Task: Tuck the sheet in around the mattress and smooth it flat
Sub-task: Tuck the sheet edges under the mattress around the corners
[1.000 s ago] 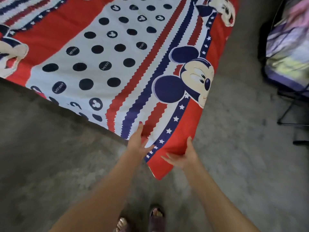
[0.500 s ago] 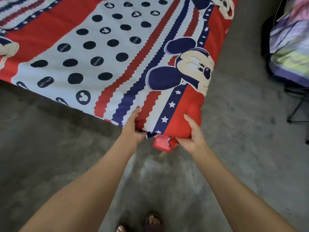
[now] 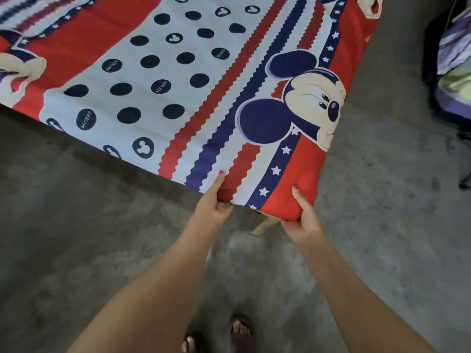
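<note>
A red, white and blue cartoon-mouse sheet point(image 3: 193, 80) with dark dots and stripes covers the mattress, whose near corner points at me. My left hand point(image 3: 212, 202) grips the sheeted edge left of the corner, thumb on top and fingers curled underneath. At the corner itself my right hand point(image 3: 303, 217) holds the red fabric the same way, thumb on top and fingers under the mattress. The sheet lies smooth over the corner; its tucked part is hidden below.
A pale wooden bed leg point(image 3: 262, 226) shows under the corner. Grey concrete floor point(image 3: 89, 250) surrounds the bed. A dark rack with folded striped bedding point(image 3: 456, 72) stands at the right. My sandalled feet point(image 3: 229, 335) are at the bottom.
The loose red corner flap that hung down has gone under the mattress. Both hands moved from the hanging fabric to gripping the corner's edge, and the view came closer.
</note>
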